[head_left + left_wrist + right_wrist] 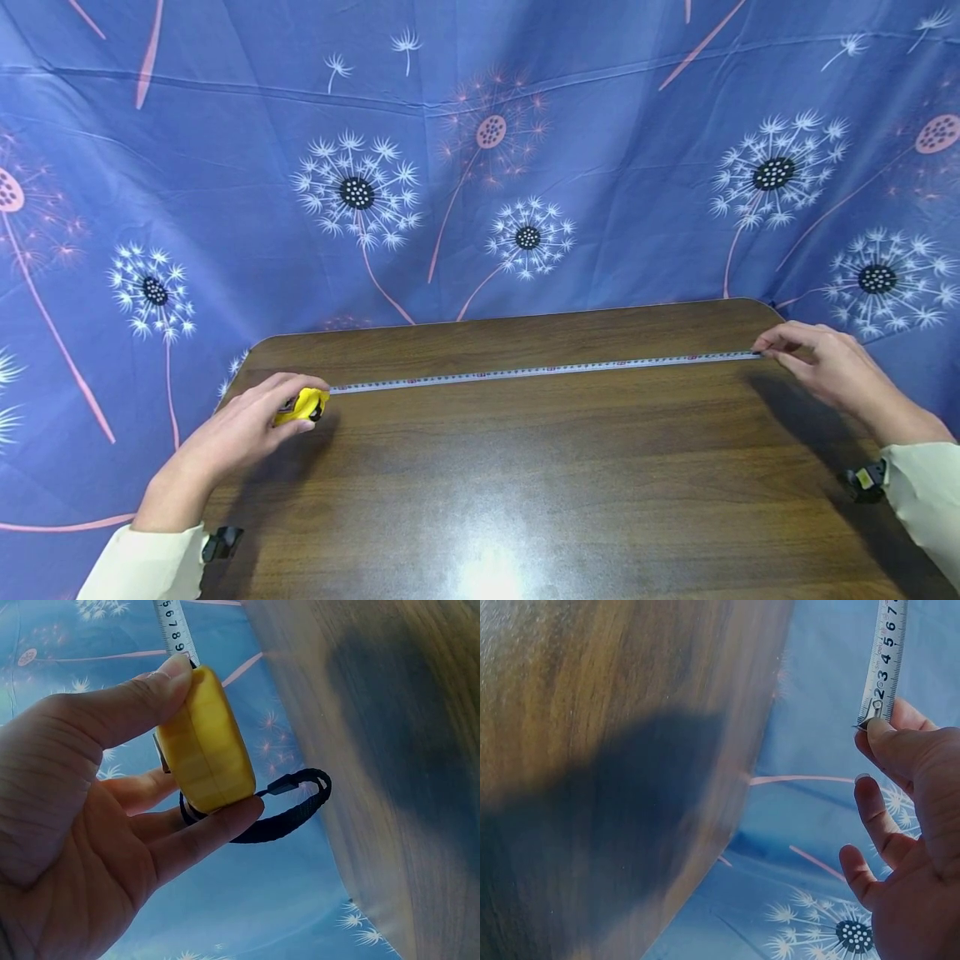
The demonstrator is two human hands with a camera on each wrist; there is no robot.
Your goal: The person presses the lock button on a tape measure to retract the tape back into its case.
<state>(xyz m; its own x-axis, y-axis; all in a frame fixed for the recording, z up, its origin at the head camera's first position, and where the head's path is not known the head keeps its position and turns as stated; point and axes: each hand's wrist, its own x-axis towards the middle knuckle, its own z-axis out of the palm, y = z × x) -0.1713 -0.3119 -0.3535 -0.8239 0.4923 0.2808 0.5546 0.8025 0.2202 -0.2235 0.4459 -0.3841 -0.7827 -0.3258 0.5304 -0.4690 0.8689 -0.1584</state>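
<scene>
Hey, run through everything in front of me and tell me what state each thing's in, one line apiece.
Left grip: curled, holding the case.
Right grip: pinching the blade's end.
Yellow case: held.
Measuring blade: drawn out, straight.
Black strap: looped.
Wooden table: shiny, with glare.
Blue cloth: hung, creased.

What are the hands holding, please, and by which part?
A yellow tape measure: the left hand grips its rounded case; the right hand pinches the free end of its numbered white blade.
</scene>
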